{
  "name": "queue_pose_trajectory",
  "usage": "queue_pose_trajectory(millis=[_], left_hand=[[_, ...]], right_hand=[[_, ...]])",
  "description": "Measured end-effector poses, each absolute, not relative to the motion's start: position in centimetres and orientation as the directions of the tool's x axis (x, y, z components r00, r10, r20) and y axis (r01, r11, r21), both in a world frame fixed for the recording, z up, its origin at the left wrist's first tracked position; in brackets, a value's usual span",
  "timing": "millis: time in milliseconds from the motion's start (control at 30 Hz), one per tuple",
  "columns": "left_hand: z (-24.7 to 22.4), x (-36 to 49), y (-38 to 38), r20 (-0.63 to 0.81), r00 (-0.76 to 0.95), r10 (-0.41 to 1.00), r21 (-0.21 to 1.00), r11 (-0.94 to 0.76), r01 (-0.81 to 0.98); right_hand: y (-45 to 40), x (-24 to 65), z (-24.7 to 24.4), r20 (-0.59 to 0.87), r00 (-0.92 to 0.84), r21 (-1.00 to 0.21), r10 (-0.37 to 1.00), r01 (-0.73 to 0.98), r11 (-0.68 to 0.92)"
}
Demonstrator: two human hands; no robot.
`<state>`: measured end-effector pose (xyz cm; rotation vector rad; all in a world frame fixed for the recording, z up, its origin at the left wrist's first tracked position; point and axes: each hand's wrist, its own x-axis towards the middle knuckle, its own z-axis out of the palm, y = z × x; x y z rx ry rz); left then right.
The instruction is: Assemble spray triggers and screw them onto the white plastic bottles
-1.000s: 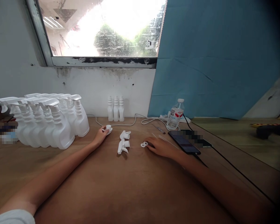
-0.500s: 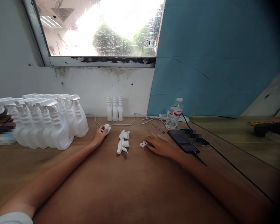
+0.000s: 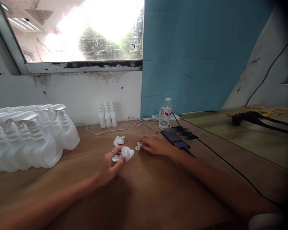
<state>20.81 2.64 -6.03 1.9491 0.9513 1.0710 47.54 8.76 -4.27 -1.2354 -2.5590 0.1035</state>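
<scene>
My left hand point(image 3: 111, 164) grips a white spray head point(image 3: 126, 152) between thumb and fingers, its round cap opening facing up. Just behind it, another white spray head point(image 3: 118, 140) lies on the brown table point(image 3: 144, 191). To the right, my right hand point(image 3: 156, 145) rests palm down on the table with fingers apart. Its fingertips are at several small white rings point(image 3: 137, 148), and it holds none that I can make out. Whether one more spray head lies under my left hand is hidden.
Many white spray-type bottles point(image 3: 48, 150) stand at the left. Three slim white bottles point(image 3: 107, 115) stand by the wall. At the right are a water bottle point(image 3: 165, 115), a dark phone point(image 3: 175, 139), a thin pen-like tool point(image 3: 153, 130) and cables.
My left hand has come right and nearer, bringing the spray head beside the rings, over where one lay. My right hand stays at the rings, which have spread slightly. The view has turned right.
</scene>
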Motion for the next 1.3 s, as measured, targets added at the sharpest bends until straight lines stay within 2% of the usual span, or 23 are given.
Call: queue_pose_trajectory(millis=[100,267,367,500,767,900,1100,1300], left_hand=[[-6.7,21.1,1.6,0.283,0.497,0.82,0.842,-0.46,0.281],[-7.0,21.2,1.2,0.196,0.561,0.804,0.862,-0.414,0.293],[-6.7,21.4,0.9,0.2,0.6,0.775,0.854,-0.438,0.281],[-6.7,21.3,0.9,0.205,0.631,0.748,0.854,-0.451,0.258],[-6.7,21.2,0.7,0.163,0.658,0.735,0.887,-0.401,0.228],[-7.1,21.3,0.6,0.177,0.615,0.769,0.891,-0.39,0.231],[-8.1,21.0,0.9,0.226,0.577,0.785,0.684,-0.55,0.48],[-8.0,20.8,1.1,0.353,0.655,0.668,0.56,-0.712,0.424]], right_hand=[[6.9,46.9,-2.8,0.268,-0.6,-0.317,0.754,0.684,0.657],[3.6,44.9,-1.7,0.265,-0.703,-0.461,0.66,0.509,0.727],[2.8,44.0,-1.9,0.301,-0.751,-0.444,0.588,0.436,0.783],[2.8,43.5,-2.4,0.301,-0.765,-0.399,0.569,0.441,0.804],[3.2,43.9,-3.2,0.281,-0.763,-0.499,0.582,0.402,0.768],[3.6,44.0,-3.7,0.381,-0.795,-0.458,0.472,0.281,0.843],[3.4,44.1,-4.0,0.385,-0.846,-0.386,0.369,0.216,0.897],[3.1,44.1,-3.8,0.382,-0.866,-0.267,0.323,0.231,0.936]])
